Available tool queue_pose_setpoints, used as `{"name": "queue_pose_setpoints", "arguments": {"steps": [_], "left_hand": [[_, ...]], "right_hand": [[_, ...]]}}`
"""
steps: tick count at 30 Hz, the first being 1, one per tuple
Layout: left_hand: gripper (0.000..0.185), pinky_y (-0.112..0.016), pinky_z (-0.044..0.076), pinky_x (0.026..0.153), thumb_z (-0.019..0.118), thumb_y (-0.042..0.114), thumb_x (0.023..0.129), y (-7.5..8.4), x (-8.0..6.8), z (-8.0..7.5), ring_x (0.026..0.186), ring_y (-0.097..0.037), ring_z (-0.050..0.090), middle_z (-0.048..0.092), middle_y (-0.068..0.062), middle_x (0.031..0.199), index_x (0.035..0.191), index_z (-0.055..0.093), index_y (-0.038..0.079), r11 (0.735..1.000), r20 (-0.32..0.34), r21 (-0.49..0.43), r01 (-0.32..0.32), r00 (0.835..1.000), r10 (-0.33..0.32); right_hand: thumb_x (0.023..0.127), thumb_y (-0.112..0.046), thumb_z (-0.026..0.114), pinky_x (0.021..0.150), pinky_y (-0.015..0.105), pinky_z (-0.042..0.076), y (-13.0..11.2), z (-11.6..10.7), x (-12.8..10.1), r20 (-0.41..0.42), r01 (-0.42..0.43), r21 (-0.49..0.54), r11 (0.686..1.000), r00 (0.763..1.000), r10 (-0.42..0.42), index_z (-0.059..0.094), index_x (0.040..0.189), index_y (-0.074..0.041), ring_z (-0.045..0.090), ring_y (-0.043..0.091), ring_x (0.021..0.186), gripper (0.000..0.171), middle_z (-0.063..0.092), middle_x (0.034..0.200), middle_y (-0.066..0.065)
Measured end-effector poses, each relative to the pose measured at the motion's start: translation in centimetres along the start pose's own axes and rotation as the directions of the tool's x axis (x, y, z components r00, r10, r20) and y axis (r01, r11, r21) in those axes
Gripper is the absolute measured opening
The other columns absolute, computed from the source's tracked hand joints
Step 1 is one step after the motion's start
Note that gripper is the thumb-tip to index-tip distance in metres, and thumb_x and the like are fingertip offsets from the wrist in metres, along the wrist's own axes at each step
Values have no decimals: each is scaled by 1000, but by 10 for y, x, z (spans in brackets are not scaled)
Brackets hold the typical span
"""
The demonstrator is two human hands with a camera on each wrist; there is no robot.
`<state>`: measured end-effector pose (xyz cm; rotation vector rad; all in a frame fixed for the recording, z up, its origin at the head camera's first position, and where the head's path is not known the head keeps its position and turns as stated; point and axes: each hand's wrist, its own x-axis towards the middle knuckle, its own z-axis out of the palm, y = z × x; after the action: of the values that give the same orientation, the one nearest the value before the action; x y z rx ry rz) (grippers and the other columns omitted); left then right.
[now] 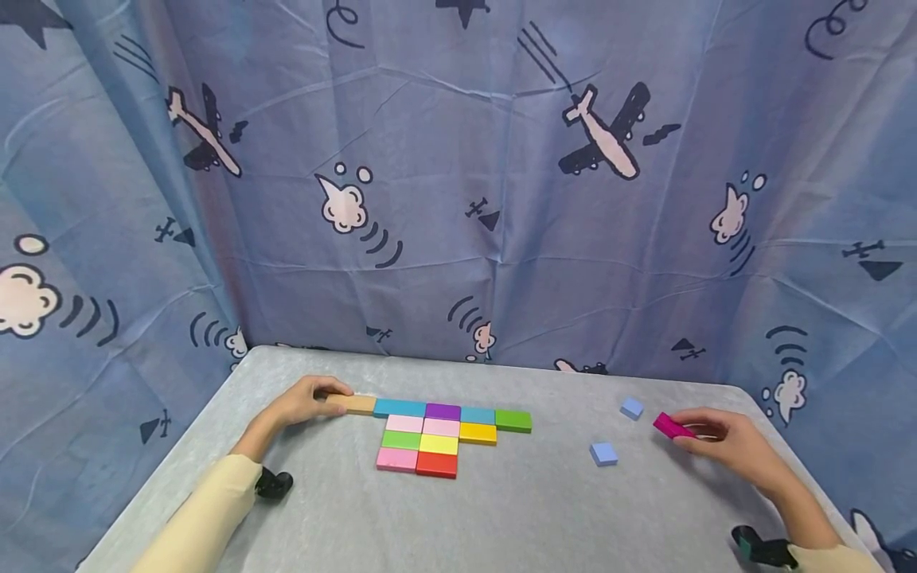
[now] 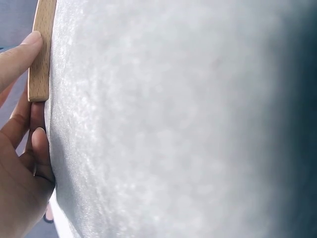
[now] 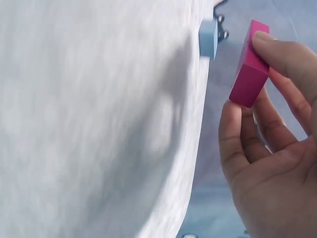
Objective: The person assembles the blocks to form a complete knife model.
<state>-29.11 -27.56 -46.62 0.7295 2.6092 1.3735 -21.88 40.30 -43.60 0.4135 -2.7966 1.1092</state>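
A grey felt-covered table [image 1: 501, 509] stands in a corner hung with blue curtain [image 1: 458, 199] printed with airplanes and clouds. Near the table's middle lies a tight cluster of coloured blocks [image 1: 444, 434], flat and edge to edge. The left hand [image 1: 304, 400] rests at the cluster's left end, fingers curled round a plain wooden block [image 1: 353, 404] that touches the cluster's teal piece. Well apart, on the right side, the right hand [image 1: 723, 442] pinches a magenta block [image 1: 672, 426] between thumb and fingers, lifted slightly off the cloth and tilted. Two small light-blue blocks lie loose between cluster and right hand: one [image 1: 632, 408] just beside the magenta block, the other [image 1: 604, 454] nearer the table's front.
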Motion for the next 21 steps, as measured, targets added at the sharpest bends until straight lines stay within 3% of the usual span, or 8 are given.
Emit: {"name": "queue_pose_setpoints", "arguments": {"steps": [3, 11, 14, 17, 21], "left_hand": [[27, -33, 43, 76, 74, 8, 80, 1, -1, 0, 88, -24, 57, 66, -11, 100, 106, 68, 0, 1000, -1, -7, 24, 1000, -24], [25, -30, 44, 72, 73, 7, 81, -2, 0, -1, 84, -20, 58, 66, -10, 97, 104, 67, -2, 999, -8, 3, -48, 999, 48], [25, -30, 44, 73, 74, 7, 80, -2, 0, -1, 86, -20, 57, 67, -8, 98, 104, 68, 0, 1000, -6, 5, -23, 1000, 23], [26, -31, 44, 75, 74, 8, 81, -3, 0, -1, 88, -23, 57, 66, -9, 99, 105, 68, 0, 1000, -1, 1, -2, 1000, 2], [26, -36, 43, 77, 72, 2, 81, 12, -3, 0, 91, -35, 56, 64, -18, 100, 105, 66, -6, 1000, 7, -12, 4, 1000, -4]], "right_hand": [[78, -16, 77, 70, 22, 49, -11, 7, 4, 35, 24, 30, 999, 999, -25, 66, 110, -2, 62, 19, 88, 37, 62, 107, 17], [80, -20, 76, 71, 28, 50, -35, 32, 13, 131, 52, 117, 992, 989, -67, 68, 109, -8, 62, 24, 90, 33, 64, 106, 10], [79, -21, 76, 71, 29, 50, -43, 43, 17, 160, 64, 135, 989, 983, -86, 68, 108, -8, 62, 23, 90, 32, 64, 105, 8], [79, -21, 77, 72, 31, 51, -51, 52, 22, 189, 95, 163, 982, 974, -125, 68, 106, -8, 62, 23, 88, 32, 64, 103, 8], [78, -21, 77, 72, 31, 51, -62, 62, 28, 214, 148, 187, 971, 959, -188, 68, 105, -9, 62, 23, 86, 31, 64, 101, 6]]}}
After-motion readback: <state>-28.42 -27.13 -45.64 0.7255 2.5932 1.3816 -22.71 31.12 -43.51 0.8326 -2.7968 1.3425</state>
